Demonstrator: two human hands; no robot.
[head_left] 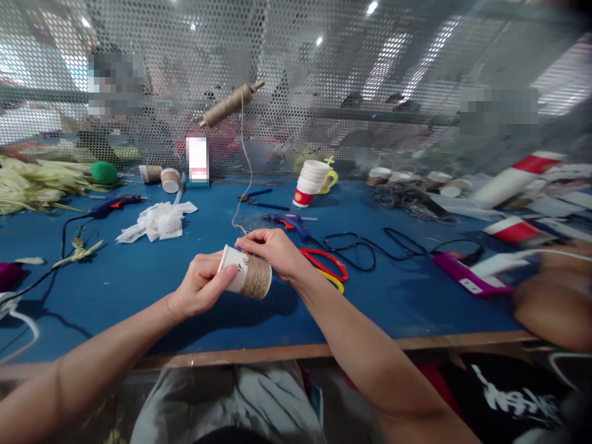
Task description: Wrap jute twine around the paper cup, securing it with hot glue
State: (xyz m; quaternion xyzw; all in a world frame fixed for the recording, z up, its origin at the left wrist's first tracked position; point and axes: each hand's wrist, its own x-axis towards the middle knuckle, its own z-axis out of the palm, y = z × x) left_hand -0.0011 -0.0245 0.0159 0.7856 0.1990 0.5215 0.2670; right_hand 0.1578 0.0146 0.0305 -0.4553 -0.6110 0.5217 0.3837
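My left hand [203,283] is closed round the white upper part of a paper cup [235,271], which lies tilted on its side above the table. Brown twine [256,279] is wound round the cup's lower part. At the cup's far side my right hand [272,250] pinches the loose twine [243,157] between thumb and fingers. That strand runs up to a twine spool [229,106] on a stick in front of the mesh panel. The cup's underside is hidden from me.
Behind my right hand lie a blue glue gun [289,223], red-handled scissors [326,262] and a black cable. A stack of paper cups [311,182] stands farther back. White fabric strips [160,221] are at left. A co-worker's arm [555,296] reaches in beside a purple power strip [467,274].
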